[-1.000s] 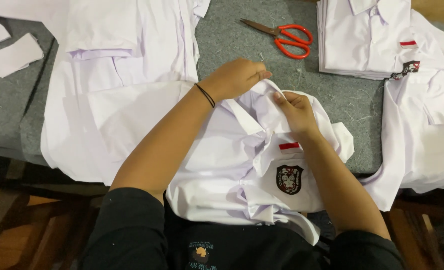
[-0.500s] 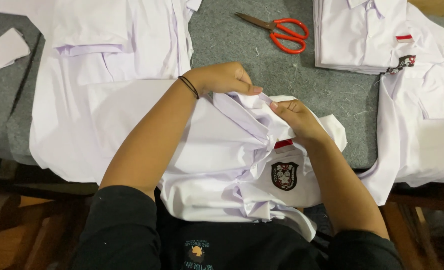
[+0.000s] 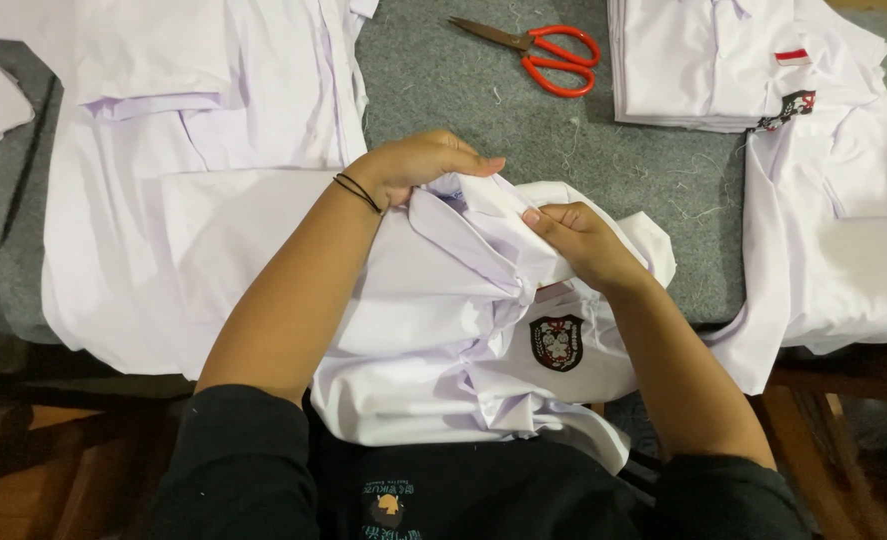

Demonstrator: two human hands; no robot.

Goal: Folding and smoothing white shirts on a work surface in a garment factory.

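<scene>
A white shirt with a dark round badge on its chest lies bunched at the near edge of a grey table. My left hand, with a thin black band on the wrist, grips the shirt's collar area from the left. My right hand pinches a fold of the same collar from the right, just above the badge. Both hands sit close together over the top of the shirt.
Orange-handled scissors lie at the back of the table. A pile of white shirts spreads over the left side. A folded stack of white shirts sits at the back right, with another white shirt hanging over the right edge.
Both hands have worked along the collar and pulled the fold of cloth closer together. The red tag above the badge is now covered by my right hand and the cloth.
</scene>
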